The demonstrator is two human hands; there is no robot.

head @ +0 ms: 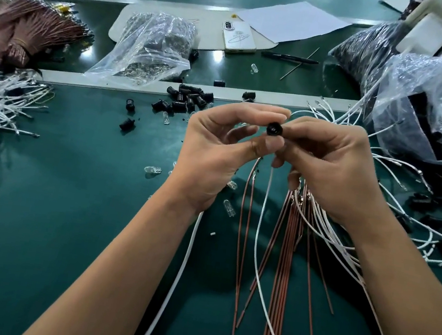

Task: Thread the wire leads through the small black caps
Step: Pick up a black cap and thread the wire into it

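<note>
Head view: left hand (216,149) and right hand (331,166) meet above the green mat (65,201), both pinching one black cap (274,129) between thumb and fingertips, its open bore facing the camera. Brown and white wire leads (285,248) hang below the right hand's curled lower fingers. Judged step: a cap being threaded; next, a lead end must be aligned with the bore and pushed through. Loose caps (187,99) lie beyond, with clear bulbs (153,170), plastic bags (148,47), a phone (239,38) and paper (290,20).
</note>
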